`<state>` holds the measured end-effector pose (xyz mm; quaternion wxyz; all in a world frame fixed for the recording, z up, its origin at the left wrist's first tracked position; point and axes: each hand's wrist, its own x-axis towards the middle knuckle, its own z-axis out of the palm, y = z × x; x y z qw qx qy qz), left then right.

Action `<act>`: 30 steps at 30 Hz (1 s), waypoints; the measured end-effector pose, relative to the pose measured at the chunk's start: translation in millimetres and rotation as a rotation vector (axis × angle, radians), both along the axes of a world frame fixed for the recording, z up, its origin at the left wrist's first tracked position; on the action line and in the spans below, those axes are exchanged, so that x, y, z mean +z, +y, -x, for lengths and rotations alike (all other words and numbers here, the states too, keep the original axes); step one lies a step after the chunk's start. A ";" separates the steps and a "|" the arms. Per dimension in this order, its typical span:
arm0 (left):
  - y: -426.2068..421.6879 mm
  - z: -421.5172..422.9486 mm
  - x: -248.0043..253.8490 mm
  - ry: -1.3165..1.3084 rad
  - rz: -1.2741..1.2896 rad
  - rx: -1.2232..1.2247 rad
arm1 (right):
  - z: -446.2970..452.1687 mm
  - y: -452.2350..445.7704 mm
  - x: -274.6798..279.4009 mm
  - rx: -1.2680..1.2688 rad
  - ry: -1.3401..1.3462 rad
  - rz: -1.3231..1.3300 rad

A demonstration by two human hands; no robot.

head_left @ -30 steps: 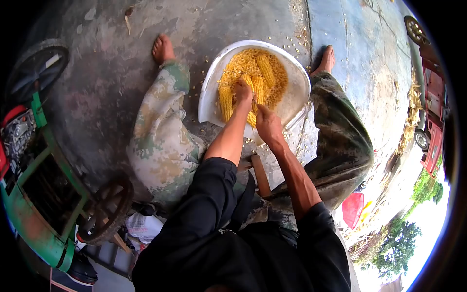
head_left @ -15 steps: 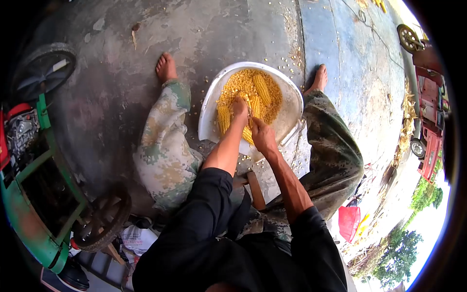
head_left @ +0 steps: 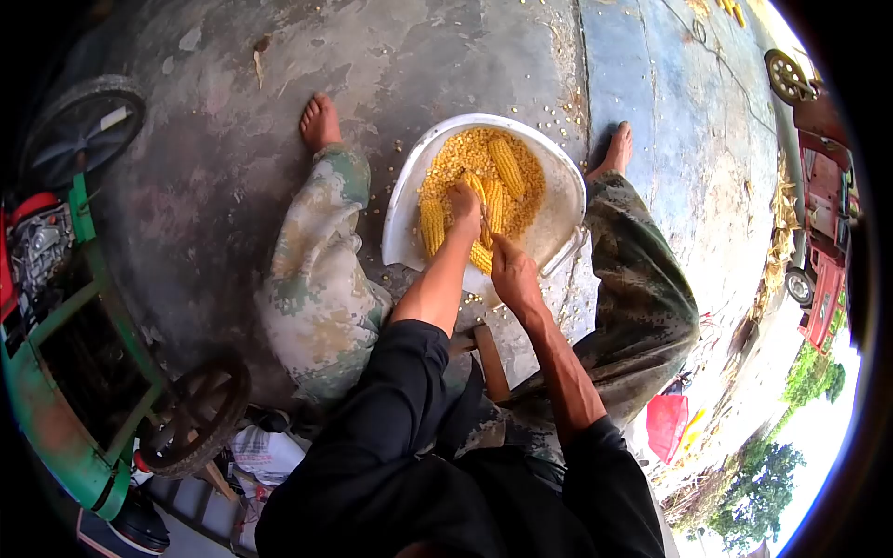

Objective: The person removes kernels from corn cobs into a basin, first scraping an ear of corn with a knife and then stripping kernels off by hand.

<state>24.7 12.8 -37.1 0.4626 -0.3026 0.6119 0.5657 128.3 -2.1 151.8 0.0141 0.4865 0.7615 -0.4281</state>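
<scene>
A white basin [head_left: 394, 209] with a worn rim stands on the floor between my legs, holding loose corn kernels [head_left: 456, 153] and several yellow corn cobs [head_left: 505, 166]. My left hand [head_left: 465, 206] is closed round a corn cob [head_left: 475, 185] over the middle of the basin. Just below and to its right, my right hand [head_left: 514, 272] is closed on a thin, brownish tool [head_left: 486, 223] whose far end lies against the held cob. Fingers hide most of this tool, and its exact kind is unclear. Another cob [head_left: 433, 225] rests left of my left hand.
Scattered kernels [head_left: 555, 121] dot the concrete floor around the basin. A green-framed machine with wheels [head_left: 93, 367] stands at the left. A wooden seat part [head_left: 491, 363] shows beneath me. At the right are a red vehicle [head_left: 823, 279] and a red bag [head_left: 667, 426].
My right hand has drawn slightly down and away from my left hand, leaving a wider gap. My left hand still grips the cob. The whole view has shifted slightly.
</scene>
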 end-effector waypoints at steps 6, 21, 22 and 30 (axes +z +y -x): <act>-13.3 -52.7 -160.9 0.312 0.043 -0.121 | 49.0 29.9 -47.0 0.018 -0.091 0.005; -9.2 -17.4 -37.8 -0.021 -0.061 0.059 | -29.7 4.0 -21.7 -0.021 -0.028 0.063; -6.0 -7.7 7.1 -0.026 -0.042 0.028 | -27.1 6.7 -22.4 -0.030 -0.041 0.093; -15.7 -0.9 14.5 0.083 0.040 -0.160 | 17.4 22.9 -26.0 -0.020 0.011 0.032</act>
